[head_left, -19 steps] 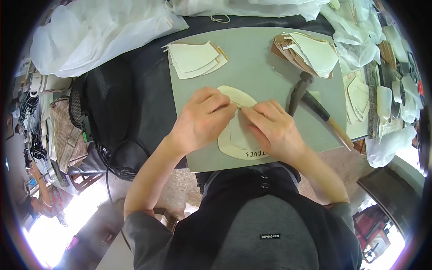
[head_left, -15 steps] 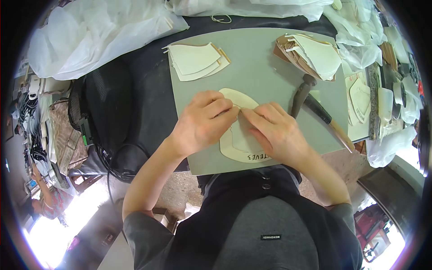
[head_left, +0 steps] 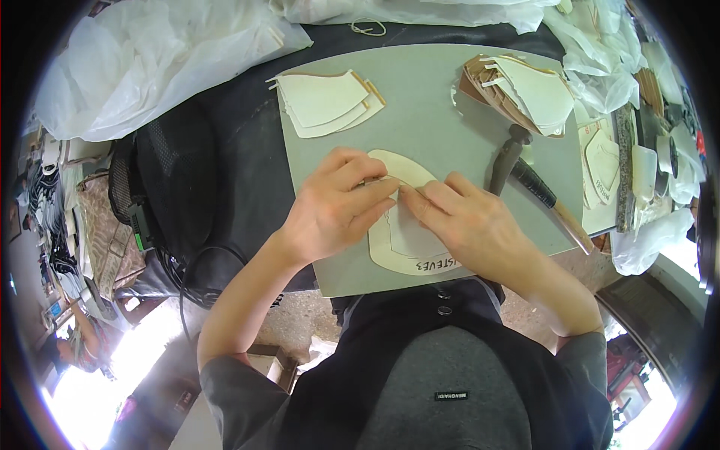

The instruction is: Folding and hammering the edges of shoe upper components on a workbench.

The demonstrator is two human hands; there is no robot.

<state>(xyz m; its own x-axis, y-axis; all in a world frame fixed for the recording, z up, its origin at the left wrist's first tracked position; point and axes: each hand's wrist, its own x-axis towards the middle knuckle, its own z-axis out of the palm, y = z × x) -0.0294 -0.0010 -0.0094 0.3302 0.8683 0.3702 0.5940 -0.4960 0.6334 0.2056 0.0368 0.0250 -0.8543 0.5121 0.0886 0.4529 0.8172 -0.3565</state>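
Observation:
A cream pattern board point(head_left: 381, 255) with dark handwriting along its near edge lies on the grey-green work board point(head_left: 345, 279). Inside its rim rests a paler flat piece point(head_left: 411, 237), partly covered by my hands. My left hand point(head_left: 334, 201) is closed in a pinch over the left side of this piece. From the other side my right hand point(head_left: 466, 219) pinches too, its thumb and forefinger meeting my left fingertips near the pattern's middle. Whatever lies between the fingertips is too small to name; the piece's upper edge runs beneath them.
A hammer point(head_left: 507, 160) and a black-and-wood-handled tool point(head_left: 551, 201) lie right of my hands. Stacked pale pieces point(head_left: 322, 101) sit at the far left of the board, brown-backed ones point(head_left: 534, 94) at the far right. Plastic bags point(head_left: 172, 60) line the back.
My right hand has shifted slightly right and its fingers have bunched together. The left thumb and forefinger have changed their pinch a little. More of the handwriting shows.

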